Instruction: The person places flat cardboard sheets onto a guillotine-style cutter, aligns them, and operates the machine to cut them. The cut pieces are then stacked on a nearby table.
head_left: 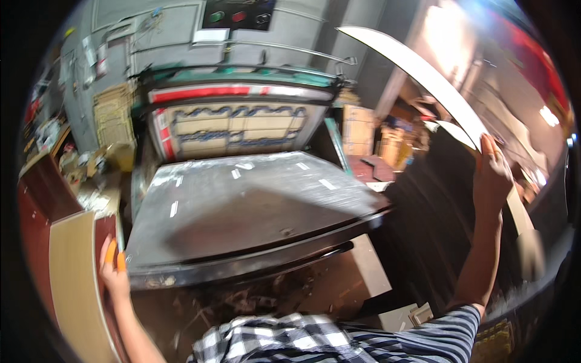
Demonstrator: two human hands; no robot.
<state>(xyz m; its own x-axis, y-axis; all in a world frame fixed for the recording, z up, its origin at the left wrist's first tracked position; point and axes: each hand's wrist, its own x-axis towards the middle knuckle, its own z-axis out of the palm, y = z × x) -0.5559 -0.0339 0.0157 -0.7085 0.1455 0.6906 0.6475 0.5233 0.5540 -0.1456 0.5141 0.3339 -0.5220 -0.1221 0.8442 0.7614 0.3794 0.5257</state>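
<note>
At the right, my raised right hand (495, 166) is closed on the edge of a large, thin white sheet (417, 63), apparently card. The sheet is tilted and bows in a long curve toward the upper middle. Low at the left, my left hand (114, 275) has its fingers stretched up and apart, with orange covers on two fingertips. It is beside the near left corner of a flat grey metal bed (242, 187) and close to a dark red and tan panel stack (72, 266). Nothing shows in that hand.
Behind the bed stands a press plate (239, 130) with wooden blocks, blue strips and red tape. A control panel (237, 15) with coloured buttons hangs above. Dark sheet-like surfaces (433, 212) rise at the right. Scraps (242, 305) litter the floor under the bed.
</note>
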